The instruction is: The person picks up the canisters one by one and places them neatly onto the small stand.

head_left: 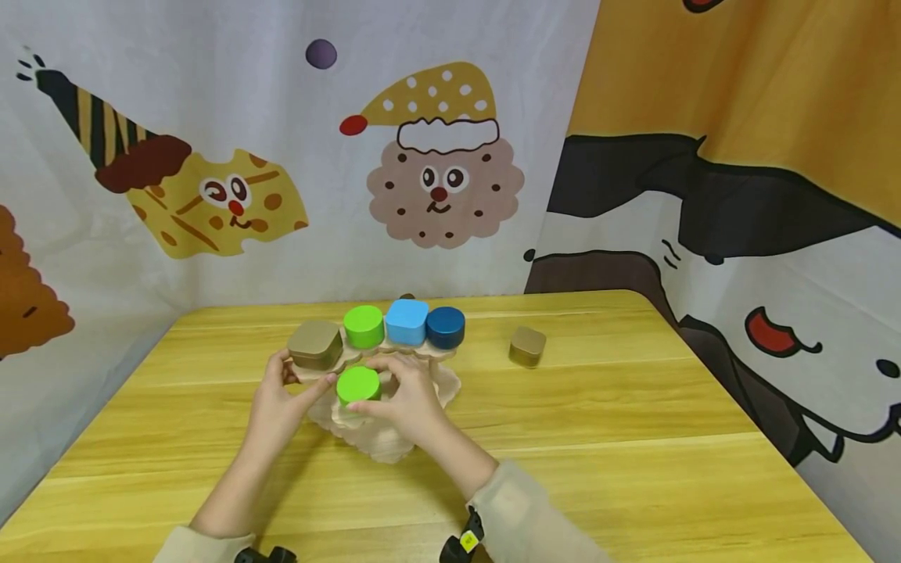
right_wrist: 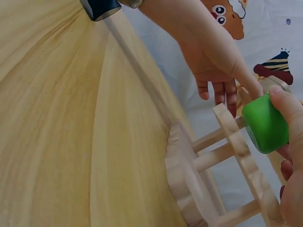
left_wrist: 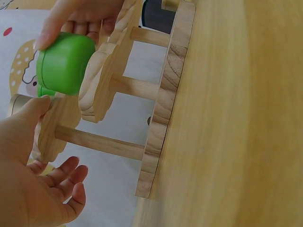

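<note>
My right hand (head_left: pixel 415 399) pinches a round green block (head_left: pixel 359 383) between thumb and fingers, at a front platform of a tiered wooden stand (head_left: pixel 383 442). In the left wrist view the green block (left_wrist: pixel 68 64) is right against that scalloped platform (left_wrist: pixel 97 87); whether its full weight rests there I cannot tell. My left hand (head_left: pixel 278 407) holds the stand's left upper platform by its edge, thumb above and index finger below, the other fingers loosely bent. A large brown block (head_left: pixel 314 346) sits on the platform beside it. Behind stand another green block (head_left: pixel 364 327), a light blue block (head_left: pixel 407 322) and a dark blue block (head_left: pixel 446 327).
A smaller brown block (head_left: pixel 527 346) lies on the wooden table (head_left: pixel 633 469), right of the stand. Posts (left_wrist: pixel 99 142) join the stand's platforms to its scalloped base (left_wrist: pixel 163 99). A printed cloth (head_left: pixel 281 94) hangs behind the table.
</note>
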Available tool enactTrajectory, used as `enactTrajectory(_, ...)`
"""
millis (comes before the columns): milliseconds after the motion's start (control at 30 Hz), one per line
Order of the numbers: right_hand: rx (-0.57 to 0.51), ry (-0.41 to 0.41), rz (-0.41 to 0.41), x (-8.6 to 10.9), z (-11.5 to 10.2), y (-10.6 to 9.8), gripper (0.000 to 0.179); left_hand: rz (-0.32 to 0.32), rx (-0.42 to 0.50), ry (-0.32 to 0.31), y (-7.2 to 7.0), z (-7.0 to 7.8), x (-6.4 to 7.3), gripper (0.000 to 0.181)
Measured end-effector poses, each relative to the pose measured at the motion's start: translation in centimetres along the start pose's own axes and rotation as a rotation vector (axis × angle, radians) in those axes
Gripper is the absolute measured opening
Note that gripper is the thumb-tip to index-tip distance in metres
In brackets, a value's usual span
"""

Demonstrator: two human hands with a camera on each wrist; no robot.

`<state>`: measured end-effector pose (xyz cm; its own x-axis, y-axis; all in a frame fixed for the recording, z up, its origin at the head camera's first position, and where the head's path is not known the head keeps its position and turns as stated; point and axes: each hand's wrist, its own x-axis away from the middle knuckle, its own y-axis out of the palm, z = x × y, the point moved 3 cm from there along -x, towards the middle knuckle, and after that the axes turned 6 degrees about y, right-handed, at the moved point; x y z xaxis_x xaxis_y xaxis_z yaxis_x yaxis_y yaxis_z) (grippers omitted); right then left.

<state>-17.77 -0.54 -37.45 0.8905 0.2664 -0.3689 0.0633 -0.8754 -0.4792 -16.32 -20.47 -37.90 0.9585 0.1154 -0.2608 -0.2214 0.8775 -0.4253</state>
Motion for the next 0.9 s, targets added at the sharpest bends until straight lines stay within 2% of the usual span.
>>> enactTrajectory(300, 0.143, 0.003, 0.006, 0.3, -0.1, 0.3, 0.052, -0.009, -0.01, -0.007, -0.1, 0.0, 0.0, 0.087)
enactTrajectory(533, 0.158, 0.003, -0.004, 0.3, 0.0, 0.4, 0.054, -0.012, -0.005, -0.006, -0.1, 0.0, 0.0, 0.088)
enactTrajectory(700, 0.174, -0.026, -0.003, 0.4, 0.1, 0.1, 0.061, -0.017, -0.012, -0.003, 0.0, -0.2, 0.1, 0.088)
enactTrajectory(900, 0.104, -0.07, -0.014, 0.8, -0.6, -1.0, 0.066, -0.02, -0.008, 0.004, 0.0, -0.1, 0.1, 0.087)
